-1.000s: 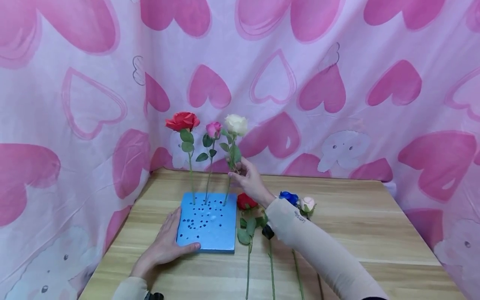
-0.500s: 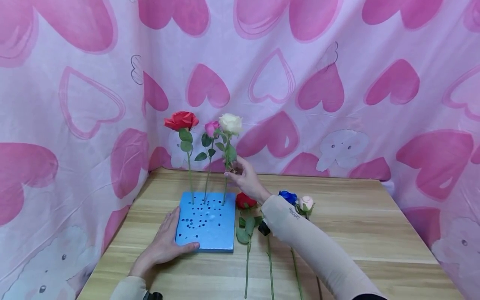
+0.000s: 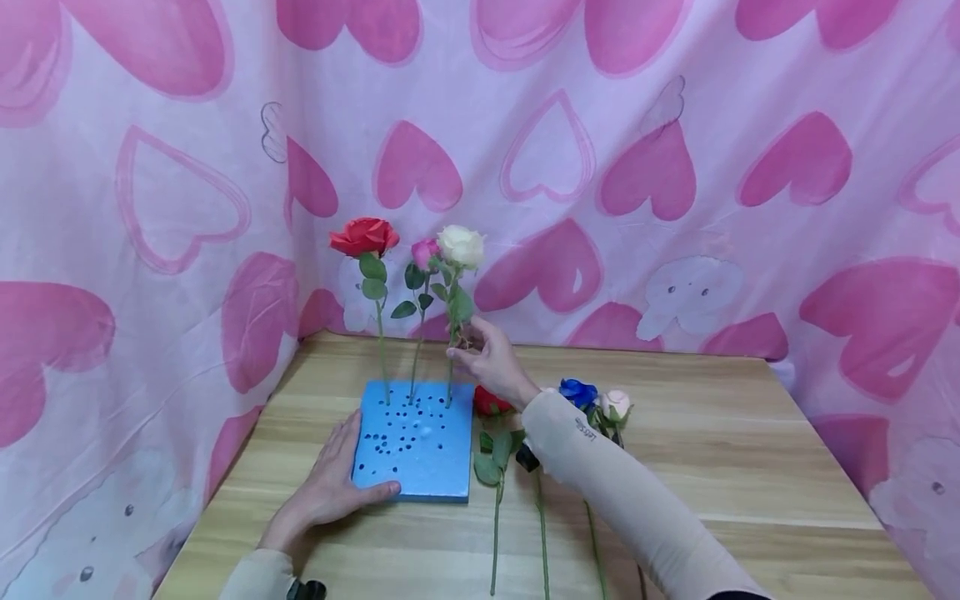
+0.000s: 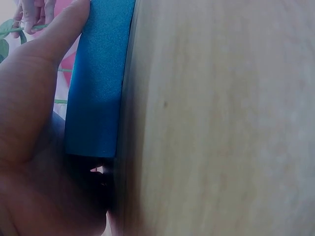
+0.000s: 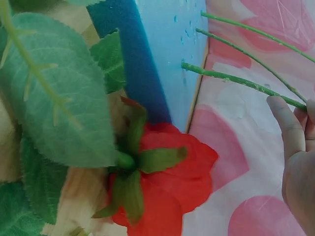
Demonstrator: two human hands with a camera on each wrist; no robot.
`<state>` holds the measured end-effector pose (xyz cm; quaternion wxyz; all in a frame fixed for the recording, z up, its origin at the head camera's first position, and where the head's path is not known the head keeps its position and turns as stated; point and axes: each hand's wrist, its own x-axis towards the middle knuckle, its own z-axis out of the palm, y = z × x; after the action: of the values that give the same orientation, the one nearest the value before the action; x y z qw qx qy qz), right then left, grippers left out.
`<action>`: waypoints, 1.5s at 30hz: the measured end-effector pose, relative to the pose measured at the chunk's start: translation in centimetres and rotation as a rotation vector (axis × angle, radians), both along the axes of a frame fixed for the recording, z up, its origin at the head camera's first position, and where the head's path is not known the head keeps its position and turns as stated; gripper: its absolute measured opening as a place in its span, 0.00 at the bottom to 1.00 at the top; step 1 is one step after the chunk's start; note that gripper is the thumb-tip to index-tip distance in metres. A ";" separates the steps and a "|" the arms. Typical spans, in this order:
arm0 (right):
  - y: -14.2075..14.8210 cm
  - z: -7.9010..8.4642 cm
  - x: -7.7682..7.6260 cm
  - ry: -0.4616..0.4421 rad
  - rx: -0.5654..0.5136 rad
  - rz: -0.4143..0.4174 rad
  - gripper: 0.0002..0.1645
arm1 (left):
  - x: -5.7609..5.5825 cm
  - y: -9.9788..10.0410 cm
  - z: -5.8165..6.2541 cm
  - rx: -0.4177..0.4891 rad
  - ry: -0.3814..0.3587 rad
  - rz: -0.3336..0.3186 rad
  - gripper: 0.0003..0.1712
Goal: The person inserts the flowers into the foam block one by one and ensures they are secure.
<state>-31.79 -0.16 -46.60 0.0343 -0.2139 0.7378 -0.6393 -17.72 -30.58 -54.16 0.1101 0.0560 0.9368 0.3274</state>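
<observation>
My right hand (image 3: 491, 362) pinches the stem of a white rose (image 3: 461, 247) just under its leaves. The foot of that stem (image 5: 221, 76) stands in a hole near the back right of a blue foam block (image 3: 412, 467). To its left, a red rose (image 3: 364, 237) and a small pink rose (image 3: 425, 252) stand upright in the same back row. My left hand (image 3: 333, 479) rests against the block's left side, fingers straight, thumb at the front edge. In the left wrist view the thumb (image 4: 64, 29) lies along the block's upper edge.
Right of the block lie a red rose (image 3: 491, 402), a blue rose (image 3: 578, 392) and a pale pink rose (image 3: 616, 406), stems toward me. My right forearm (image 3: 622, 492) passes over them. Many holes dot the block. A heart-patterned cloth (image 3: 637, 50) hangs behind the wooden table (image 3: 750, 467).
The white rose's head has swung slightly left, closer to the pink rose, with my right hand moving along. My left hand has stayed at the block.
</observation>
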 end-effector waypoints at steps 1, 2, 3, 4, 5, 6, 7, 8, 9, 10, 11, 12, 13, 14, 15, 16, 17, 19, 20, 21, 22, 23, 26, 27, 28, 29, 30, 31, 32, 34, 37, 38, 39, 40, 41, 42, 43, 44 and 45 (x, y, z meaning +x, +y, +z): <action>0.0 0.0 0.0 0.012 0.011 -0.001 0.22 | 0.0 0.1 0.1 -0.001 0.005 -0.003 0.85; 0.0 -0.1 0.0 0.022 0.020 -0.001 0.21 | -0.1 0.2 0.2 -0.002 0.008 -0.006 0.85; 0.0 -0.1 0.0 0.031 0.026 0.001 0.20 | -0.1 0.3 0.3 -0.002 0.011 -0.009 0.85; -0.1 -0.2 0.0 0.040 0.032 0.001 0.20 | -0.1 0.3 0.4 0.000 0.013 -0.012 0.84; -0.1 -0.2 0.0 0.049 0.041 -0.002 0.19 | -0.1 0.4 0.5 -0.001 0.012 -0.015 0.84; -0.1 -0.3 0.0 0.054 0.044 -0.004 0.19 | 0.0 0.5 0.6 0.000 0.010 -0.019 0.84; 0.0 -0.3 0.0 0.058 0.047 -0.005 0.20 | 0.0 0.5 0.6 -0.001 0.007 -0.022 0.84; 0.0 -0.4 0.0 0.056 0.047 -0.007 0.20 | 0.0 0.6 0.6 -0.001 0.004 -0.022 0.84; 0.1 -0.4 0.1 0.054 0.047 -0.010 0.20 | 0.1 0.6 0.6 -0.003 0.003 -0.023 0.84; 0.2 -0.5 0.1 0.051 0.048 -0.012 0.21 | 0.1 0.6 0.6 -0.004 0.001 -0.023 0.84; 0.3 -0.5 0.1 0.048 0.050 -0.015 0.21 | 0.1 0.6 0.6 -0.005 -0.001 -0.023 0.84; 0.3 -0.5 0.2 0.040 0.049 -0.016 0.22 | 0.1 0.7 0.6 -0.006 -0.001 -0.023 0.84; 0.4 -0.6 0.2 0.032 0.042 -0.015 0.22 | 0.2 0.7 0.6 -0.008 -0.001 -0.023 0.84; 0.5 -0.6 0.2 0.022 0.035 -0.014 0.23 | 0.2 0.7 0.5 -0.009 0.000 -0.022 0.84; 0.5 -0.6 0.2 0.018 0.024 -0.012 0.25 | 0.2 0.7 0.5 -0.010 0.002 -0.023 0.84; 0.6 -0.6 0.2 0.014 0.013 -0.011 0.27 | 0.2 0.7 0.5 -0.008 0.004 -0.023 0.84; 0.6 -0.6 0.2 0.010 0.000 -0.008 0.29 | 0.2 0.7 0.5 -0.007 0.004 -0.025 0.84; 0.6 -0.6 0.2 0.006 -0.027 -0.002 0.34 | 0.2 0.8 0.4 -0.006 0.003 -0.026 0.84; 0.7 -0.6 0.2 0.009 -0.029 -0.004 0.37 | 0.2 0.8 0.5 -0.004 0.000 -0.027 0.84; 0.7 -0.5 0.3 0.013 -0.032 -0.004 0.39 | 0.2 0.9 0.5 -0.003 -0.001 -0.027 0.84; 0.7 -0.5 0.3 0.013 -0.035 -0.003 0.40 | 0.2 0.9 0.5 -0.003 -0.005 -0.026 0.84; 0.8 -0.6 0.3 0.011 -0.039 0.000 0.42 | 0.2 0.9 0.5 -0.005 -0.006 -0.026 0.84; 1.0 -0.7 0.4 0.001 -0.047 0.000 0.45 | 0.2 1.0 0.5 -0.007 -0.004 -0.023 0.84; 1.2 -0.8 0.4 -0.011 -0.060 0.005 0.46 | 0.2 1.0 0.5 -0.008 -0.002 -0.022 0.84; 1.3 -0.9 0.4 -0.024 -0.073 0.008 0.47 | 0.2 1.0 0.5 -0.009 0.000 -0.021 0.84; 1.4 -0.9 0.4 -0.036 -0.086 0.012 0.48 | 0.2 1.0 0.6 -0.010 0.001 -0.021 0.84; 1.6 -1.0 0.5 -0.050 -0.100 0.015 0.48 | 0.2 1.0 0.5 -0.009 0.002 -0.019 0.84; 1.8 -1.0 0.5 -0.062 -0.114 0.019 0.48 | 0.2 1.0 0.5 -0.011 0.004 -0.017 0.84; 1.9 -1.0 0.5 -0.076 -0.127 0.021 0.48 | 0.2 0.9 0.5 -0.012 0.006 -0.015 0.84; 2.3 -1.0 0.6 -0.095 -0.147 0.023 0.47 | 0.2 0.9 0.5 -0.014 0.010 -0.015 0.85; 2.7 -1.0 0.6 -0.109 -0.176 0.032 0.46 | 0.2 0.7 0.5 -0.011 0.017 -0.014 0.84; 2.9 -1.0 0.6 -0.113 -0.184 0.036 0.45 | 0.2 0.6 0.5 -0.010 0.017 -0.013 0.84; 3.0 -1.0 0.6 -0.117 -0.191 0.042 0.46 | 0.2 0.6 0.5 -0.009 0.015 -0.014 0.84; 3.1 -0.9 0.7 -0.119 -0.195 0.048 0.47 | 0.2 0.6 0.5 -0.009 0.014 -0.013 0.85; 3.2 -0.9 0.7 -0.124 -0.202 0.054 0.47 | 0.2 0.6 0.5 -0.010 0.014 -0.013 0.85; 3.3 -0.8 0.7 -0.128 -0.204 0.060 0.48 | 0.2 0.6 0.5 -0.011 0.012 -0.012 0.85; 3.5 -0.7 0.8 -0.133 -0.209 0.065 0.49 | 0.3 0.6 0.5 -0.012 0.008 -0.010 0.85; 3.6 -0.6 0.8 -0.137 -0.215 0.070 0.49 | 0.3 0.6 0.6 -0.014 0.007 -0.008 0.85; 3.8 -0.6 0.9 -0.139 -0.219 0.072 0.49 | 0.3 0.6 0.6 -0.015 0.007 -0.009 0.85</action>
<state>-30.92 3.64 -47.16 0.0849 -0.1979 0.6511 -0.7278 -17.38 -30.00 -53.58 0.1088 0.0604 0.9393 0.3198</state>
